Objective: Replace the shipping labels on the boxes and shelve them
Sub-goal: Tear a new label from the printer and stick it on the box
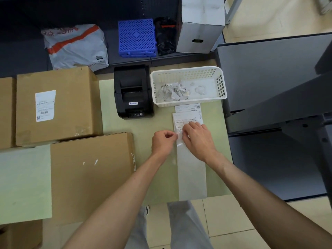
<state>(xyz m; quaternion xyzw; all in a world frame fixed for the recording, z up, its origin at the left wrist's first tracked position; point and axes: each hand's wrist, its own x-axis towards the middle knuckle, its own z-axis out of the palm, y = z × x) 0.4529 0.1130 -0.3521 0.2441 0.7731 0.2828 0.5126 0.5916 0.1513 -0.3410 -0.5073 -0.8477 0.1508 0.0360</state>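
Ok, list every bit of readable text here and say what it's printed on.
"Xprinter": small badge on the front of the black label printer.
Label on the cardboard box: print too small to read.
Label strip at the hands: too small.
Grey mailer bag: red lettering blurred.

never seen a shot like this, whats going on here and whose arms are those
There is one picture, taken by a camera worn on a person's head, looking down at their own two bare arms. No robot is involved. They stand at a pale green table. The left hand and right hand are both pinching a label strip, seemingly peeling a printed label off its backing. Behind it sit a black label printer and a white basket holding crumpled paper scraps. To the left are cardboard boxes: the near box is bare on top, the far box carries a label.
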